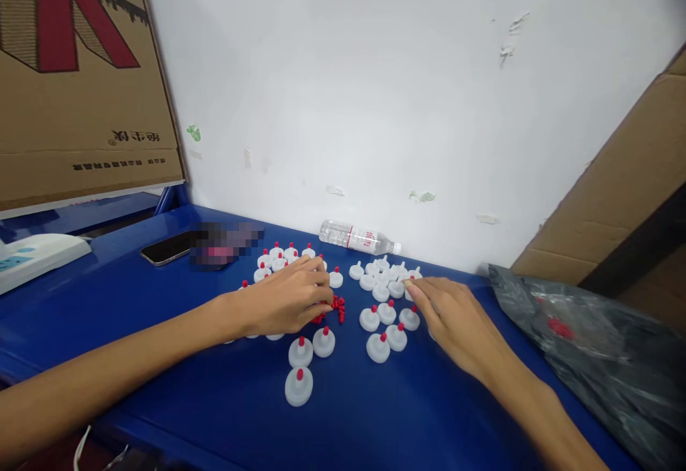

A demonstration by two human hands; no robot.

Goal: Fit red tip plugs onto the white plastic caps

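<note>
Many small white round caps, several with red plugs on top (378, 346), lie scattered on the blue table (354, 414). My left hand (286, 298) rests palm down with curled fingers over a small heap of loose red plugs (337, 306); what the fingers pinch is hidden. My right hand (450, 314) lies to the right, its fingertips pinched at a white cap (410, 281) at the edge of the far group of caps (380, 274).
A clear plastic water bottle (359, 238) lies by the white wall. A phone (166, 248) and a white device (37, 255) sit at the left. Cardboard boxes (80, 78) stand left and right. A dark plastic bag (594, 357) with red pieces lies at the right.
</note>
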